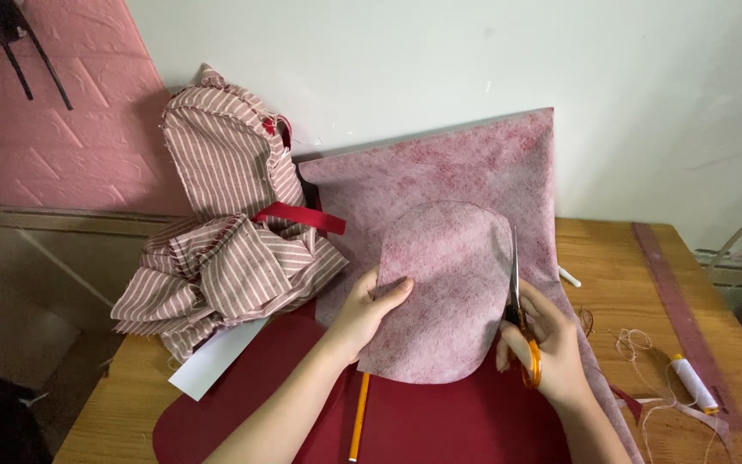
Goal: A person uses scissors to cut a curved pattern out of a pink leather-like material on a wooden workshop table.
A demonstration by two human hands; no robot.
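Cutting a Rounded Panel from Mottled Pink Interfacing

Holding and cutting are split between the two hands. Nearest the viewer, a dark red rounded fabric panel (440,425) lies flat on the wooden table (624,258), with a slim orange pencil (359,417) resting on it, close by the left wrist. The left hand (367,309) pinches the left edge of the rounded piece of mottled pink non-woven interfacing (440,292), thumb on top and fingers tucked beneath, evidently to keep the sheet taut and raised for the blades. The right hand (543,339) has fingers curled through the orange-handled scissors (519,309), gripping them closed around the loops; the blades point away along the piece's right edge, following its curve.

To the near right, a white thread spool (694,383) and loose thread ends lie well clear of the cut. A white paper slip (216,357) pokes out at the left, under the heap.

Farther off, the larger sheet of the same interfacing (474,163) leans up against the white wall (474,51), serving as stock beneath the piece. At the far left, a heap of red-and-white striped fabric pieces (225,258) with a red ribbon strip (302,216) is stacked aside, apart from the cutting.
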